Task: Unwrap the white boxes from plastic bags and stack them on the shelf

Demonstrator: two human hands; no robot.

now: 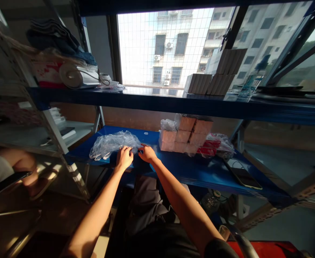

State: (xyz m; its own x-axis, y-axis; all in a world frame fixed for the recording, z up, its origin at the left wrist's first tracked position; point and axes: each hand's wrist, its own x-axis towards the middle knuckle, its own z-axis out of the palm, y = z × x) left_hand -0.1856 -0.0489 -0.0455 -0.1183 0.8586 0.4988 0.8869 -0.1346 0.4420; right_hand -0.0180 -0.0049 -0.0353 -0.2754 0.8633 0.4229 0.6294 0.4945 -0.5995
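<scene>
A crumpled heap of clear plastic bags [114, 141] lies on the left part of the blue shelf surface in front of me. My left hand [124, 157] has its fingers curled onto the front right edge of the plastic. Close by on the right, my right hand [147, 154] pinches at the heap's right end, its thumb and forefinger bent together. The fingertips of both hands are partly hidden. Right of my hands stands a stack of plastic-wrapped, pinkish-brown blocks or boxes [182, 134].
A red packet [209, 148] in clear wrap sits beside the stack. A phone [243, 175] lies near the right front edge. Above runs an upper blue shelf [152, 102] carrying grey boxes [223, 73] and a white roll [75, 76]. At far left, a seated person's leg [20, 166] shows.
</scene>
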